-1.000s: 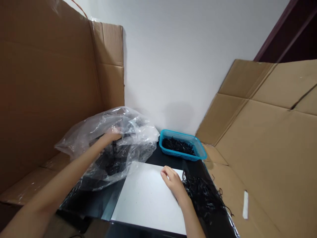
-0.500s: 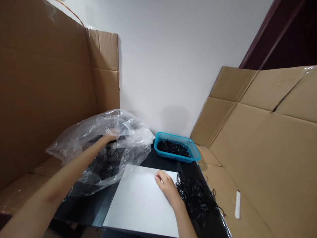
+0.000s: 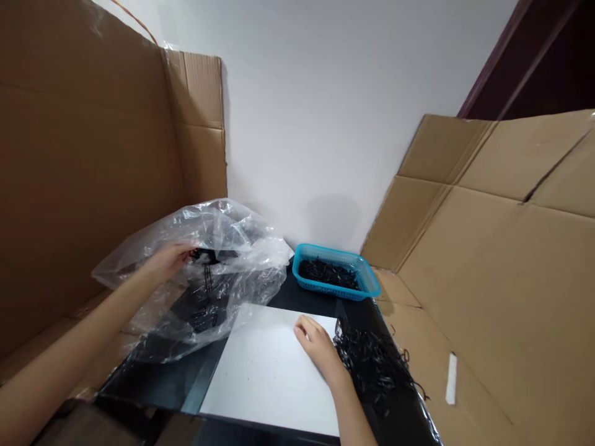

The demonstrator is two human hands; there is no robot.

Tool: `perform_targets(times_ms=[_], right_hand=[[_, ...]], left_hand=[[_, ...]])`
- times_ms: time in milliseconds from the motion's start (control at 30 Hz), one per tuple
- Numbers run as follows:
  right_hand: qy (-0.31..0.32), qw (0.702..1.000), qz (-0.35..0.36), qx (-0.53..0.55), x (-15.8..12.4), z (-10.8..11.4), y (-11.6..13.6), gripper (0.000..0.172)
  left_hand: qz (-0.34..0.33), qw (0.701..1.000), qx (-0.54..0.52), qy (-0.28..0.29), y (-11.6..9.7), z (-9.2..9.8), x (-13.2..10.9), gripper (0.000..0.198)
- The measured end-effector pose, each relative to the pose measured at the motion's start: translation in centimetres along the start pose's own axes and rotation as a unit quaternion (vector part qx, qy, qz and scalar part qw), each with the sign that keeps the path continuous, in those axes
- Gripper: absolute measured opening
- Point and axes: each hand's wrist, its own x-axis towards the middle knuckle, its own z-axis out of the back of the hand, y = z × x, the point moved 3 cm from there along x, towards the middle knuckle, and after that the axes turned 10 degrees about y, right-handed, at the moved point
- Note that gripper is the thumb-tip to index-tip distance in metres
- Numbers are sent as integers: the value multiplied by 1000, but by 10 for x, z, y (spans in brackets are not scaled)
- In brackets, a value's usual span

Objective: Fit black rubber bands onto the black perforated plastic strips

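Observation:
My left hand (image 3: 173, 259) is at the opening of a crumpled clear plastic bag (image 3: 251, 248), its fingers pinched together. A dark piece (image 3: 207, 255) shows right at the fingertips; whether they grip it is hard to see through the film. Small black pieces (image 3: 204, 319) lie low in the bag. My right hand (image 3: 317, 344) rests on a white board (image 3: 264, 378) with fingers curled; what they hold, if anything, is hidden. Close beside it, to the right, is a loose pile of black loop-like pieces (image 3: 372, 365).
A blue plastic basket (image 3: 334, 290) holding more black pieces stands behind the board, near the wall. Cardboard panels (image 3: 511, 248) rise on both sides. A white strip (image 3: 450, 379) lies on the cardboard at the right. The black table (image 3: 153, 384) ends toward me.
My left hand has drawn back leftward from deeper in the bag, so its fingers now show. The bag's film has shifted. My right hand stays curled on the board.

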Motion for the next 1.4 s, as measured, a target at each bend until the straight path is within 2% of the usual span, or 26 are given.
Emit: perform_targets(times_ms=[100,233,400,567,633,700,800,900,933,1033,1100,1167,1267,1333,1400], right_hand=[[4,1000,-3,6,-1,0,2,17],[3,1000,-10,17,-3,0,3,17],[2,999,-11,39,-3,-1,2,17],[6,996,3,90,-1,-2,9,17],[11,992,20,122,3,-1,18,16],[16,985,42,165,9,1,32,17],[13,967,74,242,18,7,63,36],[39,937,127,322,22,20,102,62],[66,908,154,385,23,25,114,63],[91,845,178,496,23,46,138,43],[72,826,168,533,24,61,143,33],[49,821,149,549,25,76,141,28],[10,831,136,539,25,97,137,23],[-18,839,150,522,23,111,137,21],[-48,852,158,496,19,121,141,18]], left_hand=[[70,992,-92,50,5,6,-18,18],[108,971,-197,77,-7,4,-41,14],[108,951,-277,88,-39,3,-63,14],[97,945,-299,94,-86,5,-71,18],[97,942,-300,114,-106,-3,-69,22],[100,936,-298,157,-125,-20,-66,27],[96,923,-281,247,-148,-53,-60,33],[70,908,-266,315,-166,-84,-55,29],[60,905,-264,329,-171,-92,-53,26],[24,903,-242,355,-181,-107,-47,20],[-28,911,-187,365,-186,-110,-42,18],[-108,923,-95,356,-191,-109,-37,14],[-213,931,29,294,-195,-105,-34,3],[-247,934,64,251,-195,-104,-35,11],[-263,933,80,234,-193,-106,-38,18]])
